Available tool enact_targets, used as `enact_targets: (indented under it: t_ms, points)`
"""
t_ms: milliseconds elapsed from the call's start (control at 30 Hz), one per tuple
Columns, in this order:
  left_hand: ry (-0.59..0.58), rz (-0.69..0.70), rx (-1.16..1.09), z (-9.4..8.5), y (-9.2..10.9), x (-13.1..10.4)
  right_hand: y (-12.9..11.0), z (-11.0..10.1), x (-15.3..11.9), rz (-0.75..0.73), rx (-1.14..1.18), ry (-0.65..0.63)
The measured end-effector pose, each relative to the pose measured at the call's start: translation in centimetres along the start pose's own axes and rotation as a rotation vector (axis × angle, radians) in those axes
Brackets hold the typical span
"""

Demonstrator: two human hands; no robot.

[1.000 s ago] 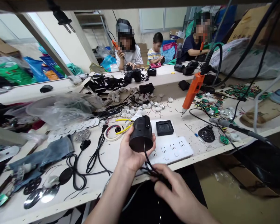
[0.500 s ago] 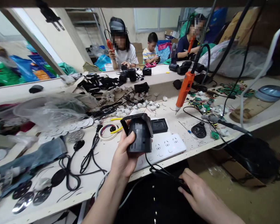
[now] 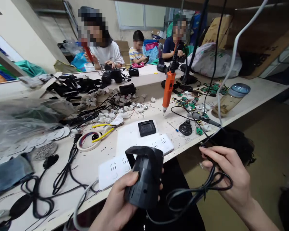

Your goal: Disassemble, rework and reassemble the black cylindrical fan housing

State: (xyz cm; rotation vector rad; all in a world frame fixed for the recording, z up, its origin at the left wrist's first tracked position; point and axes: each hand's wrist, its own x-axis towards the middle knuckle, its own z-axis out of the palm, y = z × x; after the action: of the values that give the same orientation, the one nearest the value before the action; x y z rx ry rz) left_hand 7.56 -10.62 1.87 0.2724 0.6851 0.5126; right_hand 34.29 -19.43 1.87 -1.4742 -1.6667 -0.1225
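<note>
My left hand (image 3: 125, 195) is wrapped round a black cylindrical device (image 3: 146, 176) with a flat bracket over its top, held tilted in front of the table edge. From its underside runs a thin black cable (image 3: 204, 187), gathered in a tied coil that hangs by my right hand (image 3: 228, 173). The fingers of that hand are closed on the cable near its end, off the table's front edge; a small dark end piece shows at the fingertips. Behind the device lies a white power strip (image 3: 110, 173). A square black part (image 3: 146, 127) sits beyond it.
An orange electric screwdriver (image 3: 168, 89) hangs over the table. Yellow-handled pliers (image 3: 102, 134), a tape roll (image 3: 83, 144) and a soldering iron (image 3: 204, 119) lie around. Green circuit boards (image 3: 191, 106) and a jar (image 3: 231, 99) are at right. Several people sit opposite.
The device has come down and nearer to me in my left hand. My right hand has risen to the right, lifting the coiled cable with it. The camera view has turned right.
</note>
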Motion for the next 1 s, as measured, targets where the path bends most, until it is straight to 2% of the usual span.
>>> enact_targets:
  t_ms: [100,233,333,433,500,567,633,767,1000]
  points:
    - [-0.023,-0.072,-0.051,0.0,-1.2,0.5,-1.1,-0.3,1.6,-0.053,0.017,0.075]
    - [0.127,-0.163,-0.06,0.9,-3.0,1.2,-1.1,0.3,4.5,0.018,0.066,0.119]
    - [0.175,-0.434,-0.048,1.7,-4.8,2.1,-1.0,1.2,6.8,0.01,0.167,0.04]
    - [0.142,-0.641,-0.018,2.1,-6.7,3.6,-1.1,3.0,8.4,-0.112,0.208,-0.15]
    - [0.119,-0.667,-0.013,2.2,-7.7,5.0,-0.8,4.4,9.0,-0.13,0.196,-0.348]
    - [0.092,-0.67,-0.028,2.2,-8.5,6.5,0.0,5.7,9.4,-0.082,0.148,-0.538]
    - [0.083,-0.662,-0.044,2.4,-9.0,7.9,1.0,6.6,10.0,-0.028,0.102,-0.651]
    - [0.171,-0.64,-0.053,3.2,-9.3,10.1,2.4,7.4,11.2,-0.041,0.072,-0.76]
    - [0.292,-0.59,-0.069,4.3,-9.1,12.0,2.1,8.5,12.4,-0.126,-0.003,-0.9]
